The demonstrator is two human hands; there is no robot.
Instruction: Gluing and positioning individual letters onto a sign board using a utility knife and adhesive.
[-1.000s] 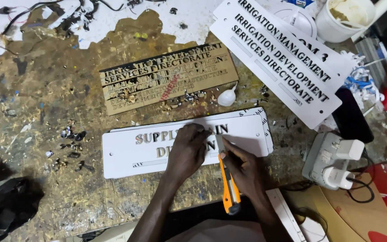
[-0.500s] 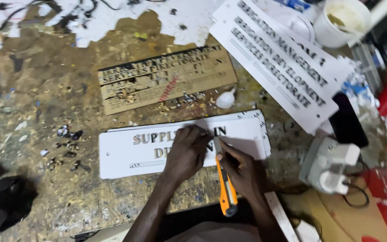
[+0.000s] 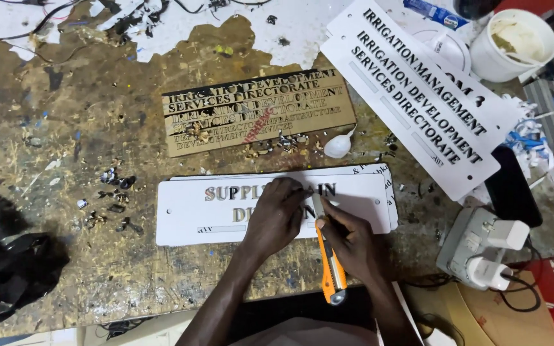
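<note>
Your left hand (image 3: pixel 277 214) presses flat, fingers spread, on the white sign plate (image 3: pixel 187 214) lying on the scarred worktop (image 3: pixel 65 128). Your right hand (image 3: pixel 351 240) has its grip closed round the orange utility knife (image 3: pixel 329 259), blade tip at the plate's lettering.

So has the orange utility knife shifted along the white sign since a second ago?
No. The orange utility knife in the right hand sits at the same spot on the white sign, just right of the left hand.

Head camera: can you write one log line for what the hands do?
left hand: pressing white sign plate | right hand: holding orange knife, blade on plate
</note>
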